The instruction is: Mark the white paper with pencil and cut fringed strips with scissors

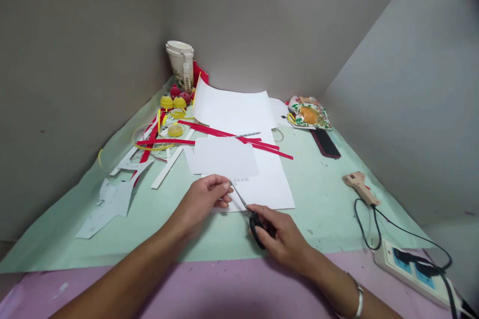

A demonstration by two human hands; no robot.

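Note:
My right hand (282,234) grips a pair of scissors (241,198) by the black handles, with the blades pointing up and left. At the blade tips, my left hand (209,193) is closed in a pinch; whatever sits between the fingertips is too small to make out. Both hands are over the near part of a white sheet (275,187). A smaller white paper (224,156) lies on top of it, just beyond my left hand. Red strips (224,132) cross the sheets farther back, with a thin pen-like stick (248,134) on them.
Paper scraps (112,204), white strips and yellow pieces (175,130) lie to the left. A white cup (180,62) stands at the back. On the right are a snack packet (310,113), a phone (325,143), a glue gun (361,188) and a power strip (415,274) with trailing cords.

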